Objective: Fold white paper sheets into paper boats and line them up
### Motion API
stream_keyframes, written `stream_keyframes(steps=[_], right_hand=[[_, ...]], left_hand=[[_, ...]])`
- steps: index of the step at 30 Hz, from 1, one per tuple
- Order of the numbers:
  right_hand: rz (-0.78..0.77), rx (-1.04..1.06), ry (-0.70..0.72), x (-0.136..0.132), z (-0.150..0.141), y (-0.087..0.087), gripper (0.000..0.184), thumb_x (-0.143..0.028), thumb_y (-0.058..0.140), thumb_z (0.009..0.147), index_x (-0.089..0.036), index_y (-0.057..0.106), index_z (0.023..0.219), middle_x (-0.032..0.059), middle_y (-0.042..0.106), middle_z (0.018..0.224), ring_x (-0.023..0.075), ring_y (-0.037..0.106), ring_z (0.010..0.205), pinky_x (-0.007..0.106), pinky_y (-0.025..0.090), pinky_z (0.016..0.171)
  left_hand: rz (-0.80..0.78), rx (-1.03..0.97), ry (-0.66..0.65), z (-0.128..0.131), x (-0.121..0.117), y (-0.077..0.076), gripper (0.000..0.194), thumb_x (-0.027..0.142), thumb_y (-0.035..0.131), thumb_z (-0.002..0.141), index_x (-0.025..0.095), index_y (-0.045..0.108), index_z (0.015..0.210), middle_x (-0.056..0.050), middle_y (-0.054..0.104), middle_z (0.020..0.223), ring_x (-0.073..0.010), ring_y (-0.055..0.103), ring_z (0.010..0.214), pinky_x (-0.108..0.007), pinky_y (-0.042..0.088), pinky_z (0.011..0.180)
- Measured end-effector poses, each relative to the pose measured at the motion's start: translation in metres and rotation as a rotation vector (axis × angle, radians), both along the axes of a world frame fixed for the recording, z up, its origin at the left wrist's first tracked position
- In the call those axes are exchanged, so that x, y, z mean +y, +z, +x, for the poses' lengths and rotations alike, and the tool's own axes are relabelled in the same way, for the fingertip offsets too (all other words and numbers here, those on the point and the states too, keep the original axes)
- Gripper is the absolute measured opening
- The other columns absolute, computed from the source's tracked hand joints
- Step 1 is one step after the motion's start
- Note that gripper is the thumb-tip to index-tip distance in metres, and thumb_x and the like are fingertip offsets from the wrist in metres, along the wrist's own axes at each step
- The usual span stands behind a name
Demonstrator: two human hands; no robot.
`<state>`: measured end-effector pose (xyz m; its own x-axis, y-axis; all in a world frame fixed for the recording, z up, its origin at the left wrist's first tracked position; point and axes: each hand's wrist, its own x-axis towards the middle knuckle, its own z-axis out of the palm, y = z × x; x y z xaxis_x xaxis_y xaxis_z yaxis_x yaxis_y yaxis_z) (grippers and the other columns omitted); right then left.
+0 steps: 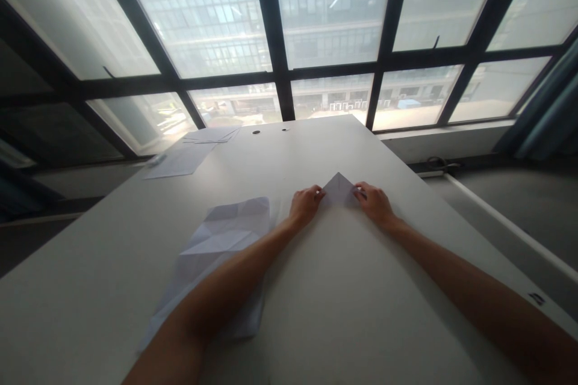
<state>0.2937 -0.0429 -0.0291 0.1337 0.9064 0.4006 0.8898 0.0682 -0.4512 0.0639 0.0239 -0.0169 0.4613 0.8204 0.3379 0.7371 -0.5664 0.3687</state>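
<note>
A small folded white paper (338, 187) with a pointed top lies on the white table (343, 313), out in front of me. My left hand (304, 204) pinches its left edge with curled fingers. My right hand (374, 203) pinches its right edge in the same way. Both forearms stretch forward over the tabletop.
Creased white sheets (226, 234) lie in a loose pile to the left, partly under my left forearm. More sheets (189, 153) rest at the table's far left corner. Two small round holes (256, 132) sit near the far edge. A large black-framed window (280, 72) stands behind the table.
</note>
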Motion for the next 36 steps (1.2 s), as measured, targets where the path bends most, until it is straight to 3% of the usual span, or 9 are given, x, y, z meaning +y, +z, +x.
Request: stream_keyframes(steps=[8,12,14,16,18,21,25,30,36], right_hand=[[-0.005,-0.120,-0.080,0.001,0.003,-0.005,0.023,-0.026,0.059,0.089,-0.018,0.071,0.107,0.0107,0.067,0.108,0.0259,0.056,0.105,0.037,0.040,0.092],[0.040,-0.161,-0.094,-0.002,-0.001,-0.002,0.020,-0.026,0.061,0.088,-0.022,0.073,0.103,0.0097,0.065,0.111,0.0272,0.053,0.106,0.040,0.038,0.091],[0.049,-0.177,-0.077,-0.004,-0.003,0.001,0.017,-0.025,0.060,0.088,-0.022,0.075,0.096,0.0094,0.066,0.110,0.0270,0.053,0.106,0.040,0.038,0.091],[0.057,-0.191,-0.055,-0.005,-0.004,0.003,0.017,-0.022,0.059,0.088,-0.021,0.075,0.092,0.0100,0.067,0.111,0.0271,0.054,0.106,0.041,0.039,0.091],[0.073,-0.198,-0.009,-0.006,-0.007,0.003,0.020,-0.020,0.056,0.090,-0.020,0.075,0.093,0.0111,0.067,0.114,0.0272,0.055,0.109,0.042,0.040,0.094],[0.071,-0.191,0.156,-0.006,-0.016,-0.001,0.033,-0.019,0.044,0.095,-0.018,0.072,0.112,0.0116,0.065,0.127,0.0250,0.055,0.119,0.041,0.040,0.102],[-0.059,-0.204,0.350,-0.004,-0.029,-0.013,0.050,-0.027,0.031,0.100,-0.013,0.048,0.145,0.0131,0.047,0.150,0.0220,0.041,0.140,0.040,0.030,0.116],[-0.224,-0.278,0.309,-0.005,-0.030,-0.019,0.066,-0.050,0.021,0.102,-0.011,0.030,0.154,0.0148,0.029,0.159,0.0260,0.023,0.149,0.049,0.019,0.120],[-0.298,-0.321,0.163,-0.009,-0.029,-0.014,0.073,-0.054,0.018,0.101,-0.005,0.029,0.154,0.0186,0.022,0.161,0.0279,0.017,0.150,0.051,0.015,0.120]], left_hand=[[0.153,0.104,-0.014,-0.003,-0.004,0.000,0.026,0.028,0.054,0.095,0.022,0.066,0.117,-0.010,0.062,0.123,-0.0282,0.055,0.117,-0.046,0.041,0.101],[0.203,0.084,-0.307,0.002,-0.012,0.002,0.036,0.021,0.042,0.100,0.023,0.058,0.132,-0.007,0.053,0.143,-0.0222,0.044,0.135,-0.042,0.031,0.115],[0.149,0.128,-0.464,0.006,-0.018,0.002,0.037,0.027,0.037,0.102,0.024,0.055,0.135,-0.005,0.053,0.145,-0.0208,0.038,0.141,-0.043,0.026,0.118],[0.084,0.179,-0.535,0.008,-0.022,0.000,0.041,0.035,0.035,0.104,0.025,0.049,0.141,-0.005,0.048,0.149,-0.0220,0.034,0.144,-0.045,0.023,0.120],[0.032,0.206,-0.552,0.009,-0.024,-0.001,0.047,0.041,0.033,0.104,0.023,0.043,0.146,-0.007,0.043,0.153,-0.0236,0.032,0.145,-0.047,0.024,0.119],[0.014,0.212,-0.566,0.009,-0.024,-0.002,0.049,0.043,0.032,0.104,0.023,0.040,0.148,-0.007,0.040,0.155,-0.0234,0.032,0.146,-0.047,0.024,0.119],[0.022,0.196,-0.531,0.010,-0.023,-0.004,0.047,0.039,0.032,0.104,0.026,0.038,0.149,-0.006,0.036,0.157,-0.0194,0.030,0.147,-0.044,0.022,0.120],[-0.002,0.215,-0.495,0.010,-0.021,-0.009,0.055,0.035,0.028,0.103,0.024,0.019,0.157,-0.005,0.026,0.161,-0.0192,0.023,0.149,-0.042,0.018,0.121],[0.016,0.325,-0.423,0.009,-0.021,-0.009,0.056,0.029,0.031,0.099,0.011,0.031,0.152,-0.015,0.028,0.160,-0.0252,0.022,0.149,-0.042,0.019,0.120]])
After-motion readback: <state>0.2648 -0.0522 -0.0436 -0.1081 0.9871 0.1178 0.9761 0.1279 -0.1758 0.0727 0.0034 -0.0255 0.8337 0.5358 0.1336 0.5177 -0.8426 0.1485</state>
